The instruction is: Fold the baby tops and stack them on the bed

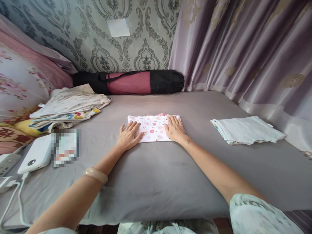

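Note:
A folded white cloth with pink and red prints lies flat on the grey sheet in the middle of the bed. On its left end rests my left hand, palm down with the fingers spread. My right hand presses flat on the right end, fingers stretched forward. Neither hand grips the cloth. A little pink shows along the cloth's far edge. Over to the right lies a folded pale cloth, apart from both hands.
At the left are a pile of folded clothes, a white power bank with a cable, a blurred packet and a floral pillow. A black and pink long bag lies along the wall. Purple curtains hang at right.

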A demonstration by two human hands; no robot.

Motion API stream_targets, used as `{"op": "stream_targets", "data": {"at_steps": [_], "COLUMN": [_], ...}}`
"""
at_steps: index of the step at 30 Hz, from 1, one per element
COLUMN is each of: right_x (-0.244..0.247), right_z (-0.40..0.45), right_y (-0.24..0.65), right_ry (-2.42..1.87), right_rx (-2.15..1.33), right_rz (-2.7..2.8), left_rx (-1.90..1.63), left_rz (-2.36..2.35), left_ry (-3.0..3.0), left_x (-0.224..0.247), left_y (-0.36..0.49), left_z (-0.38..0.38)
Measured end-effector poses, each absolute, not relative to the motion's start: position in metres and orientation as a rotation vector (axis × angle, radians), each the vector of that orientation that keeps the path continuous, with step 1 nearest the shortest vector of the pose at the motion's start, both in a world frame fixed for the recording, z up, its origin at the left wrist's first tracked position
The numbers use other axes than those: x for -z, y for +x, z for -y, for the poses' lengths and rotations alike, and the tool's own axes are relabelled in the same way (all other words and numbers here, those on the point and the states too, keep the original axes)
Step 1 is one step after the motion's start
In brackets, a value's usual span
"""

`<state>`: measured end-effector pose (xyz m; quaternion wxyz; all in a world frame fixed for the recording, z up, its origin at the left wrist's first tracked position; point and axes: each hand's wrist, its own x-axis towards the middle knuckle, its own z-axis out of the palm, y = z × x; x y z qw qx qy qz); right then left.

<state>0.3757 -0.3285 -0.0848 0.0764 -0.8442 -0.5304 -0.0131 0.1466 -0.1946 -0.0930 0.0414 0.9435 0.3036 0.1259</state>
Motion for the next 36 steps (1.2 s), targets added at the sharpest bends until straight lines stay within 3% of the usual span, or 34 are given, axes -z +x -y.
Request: {"op": "stream_targets", "data": {"at_steps": [15,20,25,36], "right_x": [0.083,0.072,0.078,0.083], "right_z": [0.332,0.319,0.302,0.301], "right_y": [0.39,0.385,0.384,0.392], "right_ry": [-2.598,-2.337,-2.129,-2.15], "right_rx": [0.028,0.17,-0.012,-0.095], "right_rz": [1.535,1.808,2.104,2.008], "left_rx": [-0.177,-0.277,-0.18,-0.116], "left_rz": [-1.003,-0.911,-0.595,-0.705], "left_ry": [2.938,3.007,3.034,3.008], "left_x": [0.086,0.068,0.076,0.08], "left_y": [0.15,0.177,0.22,0.226], "left_z": [0.19,0.187,0.185,0.189]}}
